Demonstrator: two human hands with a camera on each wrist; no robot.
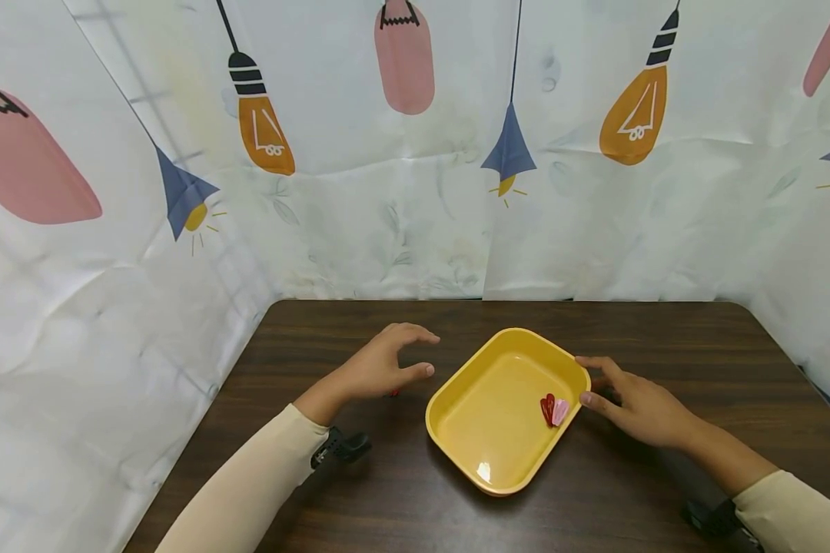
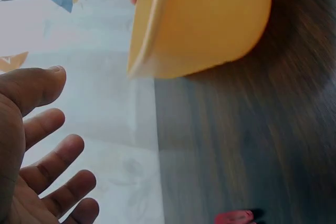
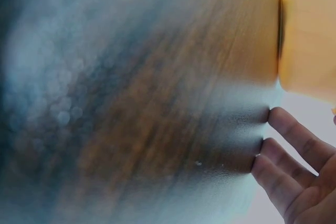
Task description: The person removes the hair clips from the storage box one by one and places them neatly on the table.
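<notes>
From the head view, a yellow tray (image 1: 487, 418) sat skewed on the dark wooden table (image 1: 664, 338), with red and pink petal-like pieces (image 1: 554, 410) lying against its right wall. The right hand (image 1: 636, 407) rested fingers straight at that rim, thumb touching it, as if steadying it. The left hand (image 1: 380, 369) hovered, fingers loosely spread and holding nothing, above a small red piece (image 1: 394, 393).

The left wrist view showed those relaxed fingers (image 2: 52, 156), the tray's underside (image 2: 205, 24) and the red piece (image 2: 233, 217) on the table.

The right wrist view was blurred; straight fingers (image 3: 294, 145) probably lay just beside the tray (image 3: 307, 30).
</notes>
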